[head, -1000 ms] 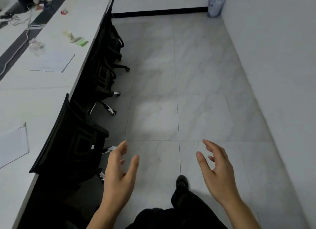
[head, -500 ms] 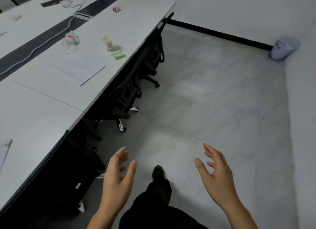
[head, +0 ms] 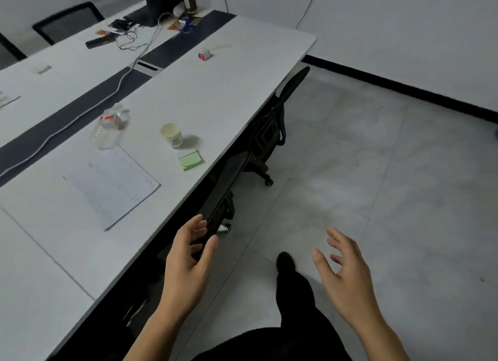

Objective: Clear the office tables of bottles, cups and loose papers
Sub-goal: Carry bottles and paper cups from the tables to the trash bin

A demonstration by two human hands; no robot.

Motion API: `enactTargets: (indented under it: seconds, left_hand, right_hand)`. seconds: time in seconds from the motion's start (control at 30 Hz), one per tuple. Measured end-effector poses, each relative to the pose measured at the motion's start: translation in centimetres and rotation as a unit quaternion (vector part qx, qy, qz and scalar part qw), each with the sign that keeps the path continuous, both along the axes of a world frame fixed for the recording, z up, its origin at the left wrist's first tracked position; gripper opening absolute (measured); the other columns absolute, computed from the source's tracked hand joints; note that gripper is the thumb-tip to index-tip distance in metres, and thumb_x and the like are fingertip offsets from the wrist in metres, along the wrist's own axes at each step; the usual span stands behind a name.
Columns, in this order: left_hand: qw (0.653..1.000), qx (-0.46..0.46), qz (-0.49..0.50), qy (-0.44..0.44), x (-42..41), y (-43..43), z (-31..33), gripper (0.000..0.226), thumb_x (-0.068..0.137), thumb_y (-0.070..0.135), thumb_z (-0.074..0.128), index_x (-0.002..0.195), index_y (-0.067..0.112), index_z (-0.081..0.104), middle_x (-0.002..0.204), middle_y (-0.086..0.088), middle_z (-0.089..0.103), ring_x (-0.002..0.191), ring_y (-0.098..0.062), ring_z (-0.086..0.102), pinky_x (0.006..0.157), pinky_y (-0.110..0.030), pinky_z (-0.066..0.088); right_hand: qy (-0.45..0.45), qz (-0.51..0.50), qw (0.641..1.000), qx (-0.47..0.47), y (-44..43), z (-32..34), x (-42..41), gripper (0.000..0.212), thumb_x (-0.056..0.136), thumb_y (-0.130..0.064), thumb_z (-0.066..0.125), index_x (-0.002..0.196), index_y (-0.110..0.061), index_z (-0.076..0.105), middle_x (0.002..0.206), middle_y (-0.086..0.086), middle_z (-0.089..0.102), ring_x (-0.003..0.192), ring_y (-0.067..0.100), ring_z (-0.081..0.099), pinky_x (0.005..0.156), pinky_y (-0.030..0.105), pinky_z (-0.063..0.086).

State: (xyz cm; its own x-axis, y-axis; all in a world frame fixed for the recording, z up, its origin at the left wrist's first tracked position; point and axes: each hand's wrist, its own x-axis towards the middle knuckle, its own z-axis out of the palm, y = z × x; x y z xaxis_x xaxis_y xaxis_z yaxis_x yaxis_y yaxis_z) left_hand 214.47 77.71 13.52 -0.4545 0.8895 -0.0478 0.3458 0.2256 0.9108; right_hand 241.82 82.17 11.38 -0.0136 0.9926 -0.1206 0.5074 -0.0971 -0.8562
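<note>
Both hands out in front, holding nothing. left hand (head: 186, 269) has its fingers loosely spread and slightly bent, thumb apart, palm turned inward. It shows in front of the black back of the near chair (head: 229, 177), just off the edge of the white table (head: 229, 91); can't tell if it touches the chair. right hand (head: 347, 277) has its fingers spread and lightly curled, thumb out, over the grey tiled floor (head: 377, 185), well apart from the table. Dark trouser leg (head: 296, 301) and black shoe (head: 285, 261) show between the hands.

Task things are all on the table, none touched:
- **plastic bottle** (head: 107, 129): clear, crushed, red label, tilted, near the dark centre strip (head: 175, 46)
- **paper cup** (head: 172, 135): upright, right of the bottle, nearer the table's floor-side edge
- **green sticky notes** (head: 190, 160): just beside the cup, closer to that edge
- **paper sheet** (head: 113, 187): printed, lying flat, its far corner at the bottle – touching or just under it, can't tell which

A small red-and-white item (head: 204, 54) sits further up the table, too small to identify. White cable (head: 116, 89) runs along the strip toward a black monitor (head: 159, 2) at the far end. A brown bottle (head: 190, 2) stands beside the monitor amid small clutter. second chair (head: 269, 126) is tucked under the table further along
</note>
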Motion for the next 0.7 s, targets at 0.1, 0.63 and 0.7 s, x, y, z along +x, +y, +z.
enactTargets:
  seconds: [0.1, 0.63, 0.7]
  left_hand:
    - [0.997, -0.033, 0.068, -0.015, -0.1, 5.4, -1.0, 0.043, 0.093, 0.026, 0.064, 0.134, 0.031, 0.050, 0.124, 0.016, 0.060, 0.114, 0.000, 0.058, 0.096, -0.038, 0.052]
    - [0.941, -0.095, 0.323, -0.029, -15.2, 19.9, -1.8, 0.045, 0.093, 0.031, 0.063, 0.136, 0.030, 0.048, 0.129, 0.017, 0.058, 0.114, 0.007, 0.054, 0.092, -0.027, 0.049]
    - [0.943, -0.113, 0.313, -0.009, -19.9, 21.9, -3.8, 0.048, 0.094, 0.033, 0.063, 0.139, 0.026, 0.047, 0.131, 0.014, 0.056, 0.117, 0.006, 0.052, 0.095, -0.029, 0.048]
  right_hand:
    - [0.002, 0.065, 0.998, -0.019, 9.6, -0.6, -1.7, 0.053, 0.093, -0.040, 0.060, 0.141, -0.042, 0.038, 0.133, -0.019, 0.045, 0.121, 0.002, 0.050, 0.100, 0.026, 0.043]
    - [-0.029, 0.352, 0.935, -0.014, 41.6, -0.4, -30.2, 0.055, 0.093, -0.036, 0.063, 0.144, -0.036, 0.042, 0.135, -0.013, 0.046, 0.119, 0.005, 0.051, 0.097, 0.033, 0.050]
    - [-0.049, 0.373, 0.926, -0.036, 42.1, -2.5, -34.3, 0.059, 0.093, -0.036, 0.063, 0.146, -0.035, 0.038, 0.139, -0.013, 0.043, 0.121, 0.006, 0.050, 0.102, 0.037, 0.048]
